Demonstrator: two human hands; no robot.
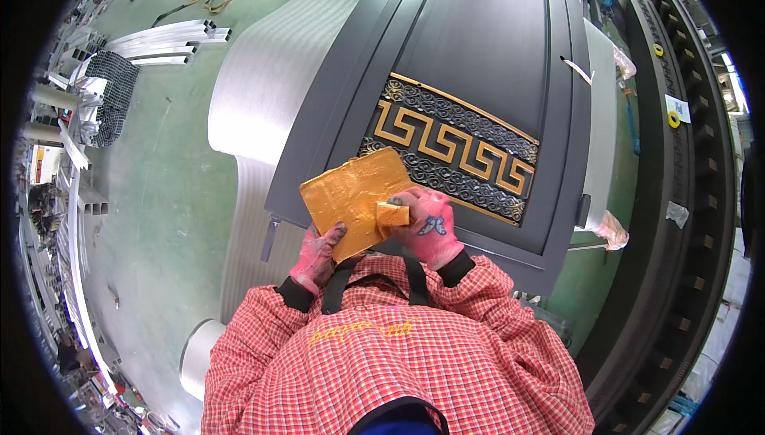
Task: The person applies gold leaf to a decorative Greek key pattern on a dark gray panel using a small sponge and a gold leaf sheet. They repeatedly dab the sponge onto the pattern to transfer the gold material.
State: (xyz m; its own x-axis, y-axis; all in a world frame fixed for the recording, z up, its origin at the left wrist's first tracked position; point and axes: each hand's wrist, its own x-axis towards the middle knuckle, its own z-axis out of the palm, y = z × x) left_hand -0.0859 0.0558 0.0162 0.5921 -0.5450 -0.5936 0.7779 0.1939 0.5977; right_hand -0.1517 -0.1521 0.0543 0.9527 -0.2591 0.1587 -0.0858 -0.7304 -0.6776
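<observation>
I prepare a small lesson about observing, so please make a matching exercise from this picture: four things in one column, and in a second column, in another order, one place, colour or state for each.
1. Left hand
2. Right hand
3. Panel
4. Pale tubes

A. On the green floor, upper left
B. Holds a small gold block
C. Dark grey, with a black-and-gold band
D. Grips the edge of the gold board

Pairs: 1-D; 2-B; 3-C; 4-A

Bright light whitens the pale sheet (pixel 259 88), while fisheye distortion bends the rim.
</observation>
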